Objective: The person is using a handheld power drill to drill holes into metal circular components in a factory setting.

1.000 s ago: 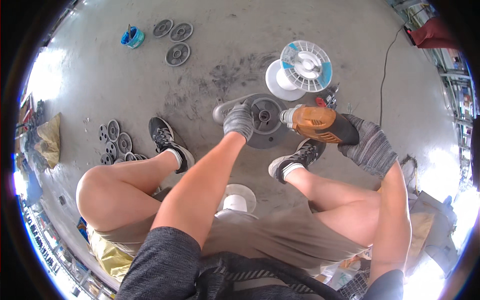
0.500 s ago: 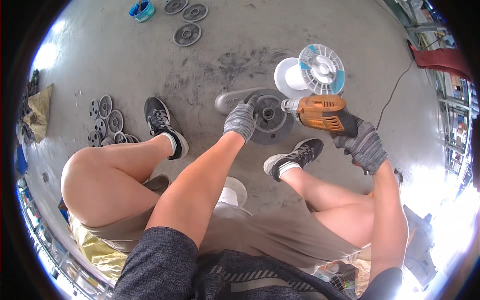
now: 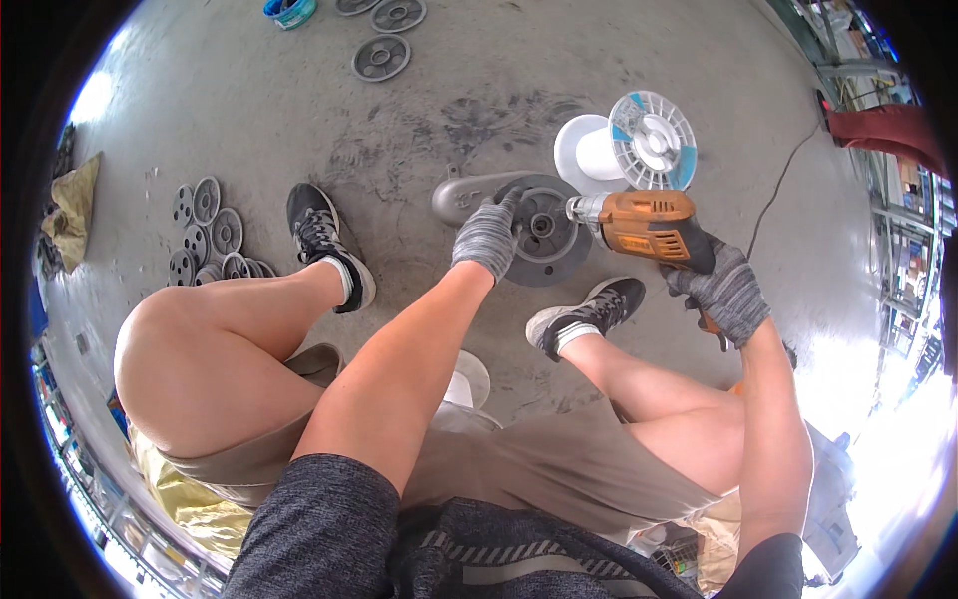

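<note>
In its grey knitted glove, my left hand [image 3: 486,238] is closed on the left rim of a grey spoked wheel [image 3: 542,228]. Under that wheel lies a wider dark disc [image 3: 547,272], joined on its left to a smooth grey housing [image 3: 465,199]. My right hand [image 3: 731,295], gloved alike, grips an orange and black power drill [image 3: 649,222]. The drill points left, with its silver chuck [image 3: 587,208] over the wheel's right side. Whether the tip touches the hub I cannot tell. My right fingers are partly hidden by the handle.
Behind the drill stands a white plastic spool [image 3: 654,140]. Several grey wheels lie at the far end [image 3: 380,58] and in a heap on the left [image 3: 227,232]. A blue tub [image 3: 290,12] is at the back. A cable [image 3: 778,185] crosses the floor on the right.
The whole view has shifted slightly. The drill sits a touch farther right of the wheel's hub. Both hands keep their holds.
</note>
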### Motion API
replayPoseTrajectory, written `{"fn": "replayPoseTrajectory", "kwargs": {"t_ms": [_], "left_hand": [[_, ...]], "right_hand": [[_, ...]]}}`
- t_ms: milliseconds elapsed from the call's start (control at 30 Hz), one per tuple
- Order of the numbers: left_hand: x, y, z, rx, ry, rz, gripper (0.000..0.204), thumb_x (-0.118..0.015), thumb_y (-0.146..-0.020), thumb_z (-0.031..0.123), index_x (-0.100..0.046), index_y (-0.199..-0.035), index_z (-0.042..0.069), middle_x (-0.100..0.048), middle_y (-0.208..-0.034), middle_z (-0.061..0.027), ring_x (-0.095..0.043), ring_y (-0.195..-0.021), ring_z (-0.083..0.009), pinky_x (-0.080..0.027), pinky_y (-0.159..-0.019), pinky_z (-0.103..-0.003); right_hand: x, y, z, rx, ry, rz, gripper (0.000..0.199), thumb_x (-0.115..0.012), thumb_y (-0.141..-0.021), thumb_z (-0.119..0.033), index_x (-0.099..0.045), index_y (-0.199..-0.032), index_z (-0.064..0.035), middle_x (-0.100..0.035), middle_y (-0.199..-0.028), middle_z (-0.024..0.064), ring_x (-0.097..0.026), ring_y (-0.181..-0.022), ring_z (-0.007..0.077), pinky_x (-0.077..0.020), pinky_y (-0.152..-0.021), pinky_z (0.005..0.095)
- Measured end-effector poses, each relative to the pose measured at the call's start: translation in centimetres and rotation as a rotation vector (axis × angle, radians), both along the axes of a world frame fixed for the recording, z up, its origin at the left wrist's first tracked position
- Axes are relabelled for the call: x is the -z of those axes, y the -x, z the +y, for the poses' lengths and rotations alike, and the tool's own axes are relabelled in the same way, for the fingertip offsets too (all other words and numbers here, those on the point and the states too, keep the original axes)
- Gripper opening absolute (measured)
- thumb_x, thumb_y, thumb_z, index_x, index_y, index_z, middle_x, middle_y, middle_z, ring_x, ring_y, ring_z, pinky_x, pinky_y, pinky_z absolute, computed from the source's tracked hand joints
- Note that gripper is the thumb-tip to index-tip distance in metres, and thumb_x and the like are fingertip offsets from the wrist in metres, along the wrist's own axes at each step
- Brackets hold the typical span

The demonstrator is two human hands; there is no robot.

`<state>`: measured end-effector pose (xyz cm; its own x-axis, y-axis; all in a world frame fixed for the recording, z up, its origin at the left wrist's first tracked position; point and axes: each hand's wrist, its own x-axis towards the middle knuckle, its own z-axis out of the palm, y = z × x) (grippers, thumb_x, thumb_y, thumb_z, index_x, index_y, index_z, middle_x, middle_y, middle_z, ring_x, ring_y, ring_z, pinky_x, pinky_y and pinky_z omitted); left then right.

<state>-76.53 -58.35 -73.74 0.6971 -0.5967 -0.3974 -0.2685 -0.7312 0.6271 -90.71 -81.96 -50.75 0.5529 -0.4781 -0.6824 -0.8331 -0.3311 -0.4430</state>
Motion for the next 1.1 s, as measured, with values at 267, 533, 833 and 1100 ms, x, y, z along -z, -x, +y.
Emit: {"fn": "replayPoseTrajectory", "kwargs": {"t_ms": [267, 533, 833, 1100], "left_hand": [[-0.3, -0.1, -0.1, 0.006, -0.014, 0.036, 0.059, -0.065, -0.099, 0.017, -0.049, -0.155, 0.024, -0.060, -0.138, -0.0228, -0.068, -0.117, -0.0400, -0.057, -0.100, -0.050], [0.1, 0.0, -0.1, 0.004, 0.000, 0.019, 0.059, -0.065, -0.098, 0.018, -0.050, -0.155, 0.022, -0.063, -0.132, -0.0242, -0.068, -0.113, -0.0420, -0.057, -0.097, -0.051], [-0.4, -0.1, -0.3, -0.008, -0.016, 0.029, 0.058, -0.065, -0.098, 0.018, -0.051, -0.154, 0.021, -0.065, -0.128, -0.0229, -0.068, -0.110, -0.0415, -0.057, -0.096, -0.051], [0.2, -0.2, -0.3, -0.032, 0.044, 0.044, 0.057, -0.063, -0.098, 0.016, -0.052, -0.154, 0.022, -0.065, -0.131, -0.0189, -0.068, -0.113, -0.0395, -0.056, -0.096, -0.050]], "right_hand": [[0.2, 0.1, -0.3, 0.032, -0.046, 0.010, 0.047, -0.083, -0.083, -0.016, -0.070, -0.126, -0.0035, -0.075, -0.089, 0.0041, -0.067, -0.074, 0.0127, -0.0572, -0.065, 0.0315], [0.2, 0.0, -0.4, 0.048, -0.065, 0.013, 0.047, -0.083, -0.083, -0.016, -0.070, -0.126, -0.0026, -0.076, -0.091, 0.0043, -0.067, -0.074, 0.0125, -0.0568, -0.063, 0.0309], [0.6, -0.3, -0.5, -0.154, 0.062, 0.033, 0.053, -0.081, -0.084, -0.018, -0.065, -0.132, -0.0008, -0.077, -0.103, 0.0132, -0.073, -0.090, 0.0230, -0.0591, -0.079, 0.0364], [-0.7, -2.9, 1.2, -0.400, 0.202, 0.071, 0.054, -0.076, -0.083, -0.013, -0.064, -0.135, -0.0029, -0.076, -0.115, 0.0206, -0.073, -0.107, 0.0352, -0.0560, -0.097, 0.0402]]}}
